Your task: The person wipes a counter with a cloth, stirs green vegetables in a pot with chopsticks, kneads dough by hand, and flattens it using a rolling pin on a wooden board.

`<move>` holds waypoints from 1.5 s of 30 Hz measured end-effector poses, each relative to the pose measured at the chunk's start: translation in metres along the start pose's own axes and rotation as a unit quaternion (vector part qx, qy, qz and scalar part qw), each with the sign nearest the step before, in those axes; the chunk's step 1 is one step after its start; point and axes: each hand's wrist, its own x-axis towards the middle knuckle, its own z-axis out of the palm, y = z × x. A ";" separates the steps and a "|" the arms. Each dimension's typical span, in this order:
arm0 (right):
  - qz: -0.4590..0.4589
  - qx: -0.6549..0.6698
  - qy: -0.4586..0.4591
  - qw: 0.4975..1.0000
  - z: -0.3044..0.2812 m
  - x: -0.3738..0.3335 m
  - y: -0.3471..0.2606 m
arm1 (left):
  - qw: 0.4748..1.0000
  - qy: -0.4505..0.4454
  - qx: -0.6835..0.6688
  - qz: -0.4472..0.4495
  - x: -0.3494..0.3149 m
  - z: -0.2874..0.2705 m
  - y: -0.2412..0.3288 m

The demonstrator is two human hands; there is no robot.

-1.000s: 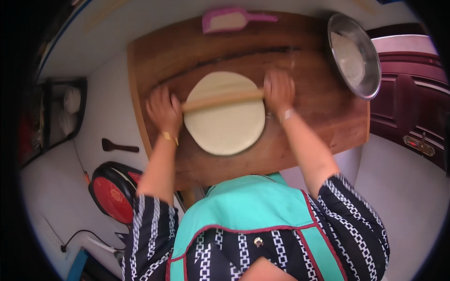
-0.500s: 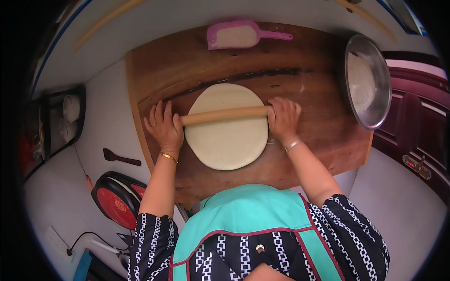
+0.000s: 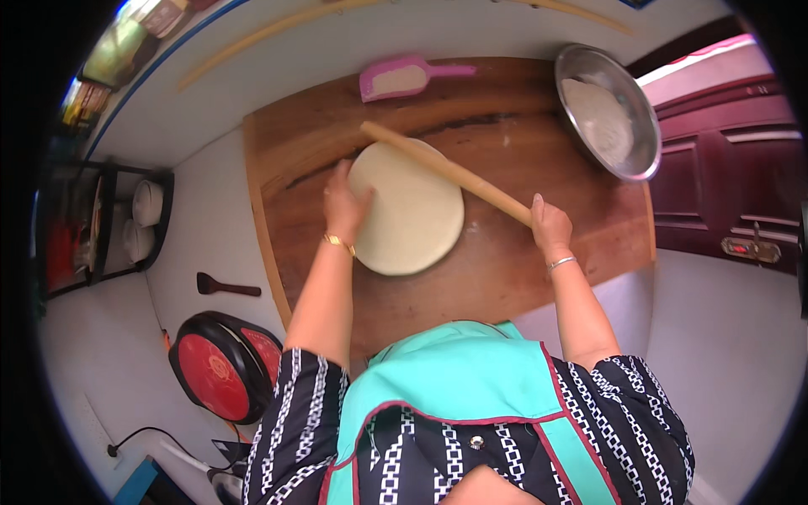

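Note:
A round, pale sheet of dough (image 3: 410, 215) lies on the wooden board. My left hand (image 3: 343, 202) is at its left edge, slightly blurred. The thumb rests over the dough and the fingers are along the rim, so the edge sits between them; whether the fingertips reach underneath cannot be seen. My right hand (image 3: 551, 227) is closed around the near right end of a wooden rolling pin (image 3: 471, 181). The pin slants up to the left across the dough's upper right part, and its far end is free.
The wooden board (image 3: 505, 290) carries a pink scoop (image 3: 369, 84) with flour at its back edge. A steel bowl (image 3: 646, 151) of flour stands at the back right. Left of the board are a dark spatula (image 3: 231, 289) and a red-and-black electric appliance (image 3: 210, 374).
My left hand has left the rolling pin and moved onto the dough's left edge. My right hand has drawn the pin to the right, turning it from nearly level to slanted. The view has shifted.

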 end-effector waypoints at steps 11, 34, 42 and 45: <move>-0.146 -0.045 0.076 0.985 0.000 -0.079 -0.028 | 0.998 0.040 -0.002 -0.039 -0.142 -0.086 -0.015; -0.261 0.046 0.140 0.954 0.067 -0.015 -0.084 | 0.968 0.028 0.212 0.127 -0.053 -0.050 -0.059; -0.319 0.021 0.155 0.935 0.074 0.052 -0.104 | 0.974 0.097 0.200 0.039 0.011 -0.025 -0.065; -0.335 0.004 0.160 0.928 0.072 0.028 -0.097 | 0.970 0.063 0.228 0.053 -0.026 -0.032 -0.071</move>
